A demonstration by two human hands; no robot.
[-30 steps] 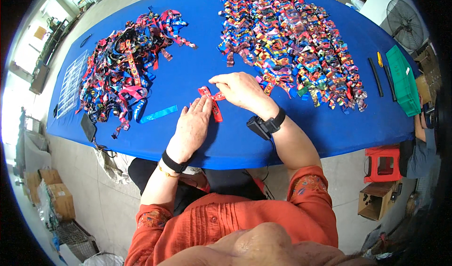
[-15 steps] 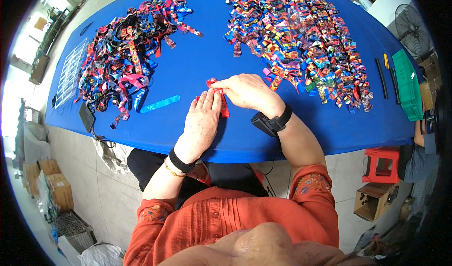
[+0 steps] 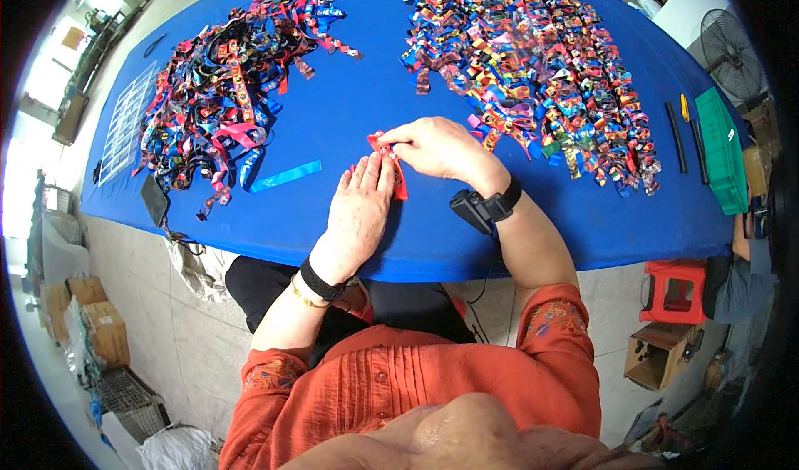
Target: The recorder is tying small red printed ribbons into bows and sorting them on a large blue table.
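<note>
A short red printed ribbon strap [image 3: 400, 184] lies on the blue-covered table in front of me, partly hidden by my fingers. My left hand [image 3: 356, 208] rests flat over its near part, fingers stretched out and close together. At the strap's far end my right hand [image 3: 441, 149] is closed, thumb and index finger pinching it. To the left of my hands a blue ribbon end [image 3: 287, 176] sticks out from a tangled heap of colourful printed ribbon straps [image 3: 220, 87]. Looped ribbon pieces [image 3: 533, 62] are laid in dense rows at the right.
The blue-covered table [image 3: 358, 87] fills the area ahead. A white grid [image 3: 127, 129] and a dark flat object [image 3: 155, 201] are at its left edge. At the right lie black rods [image 3: 675, 137] and a green bin [image 3: 721, 149]. Beyond stands a fan [image 3: 728, 49]; a red stool [image 3: 674, 293] is below.
My right hand has shifted slightly away from me with the strap's far end, which now looks flatter and straighter. My left hand has stayed almost in place.
</note>
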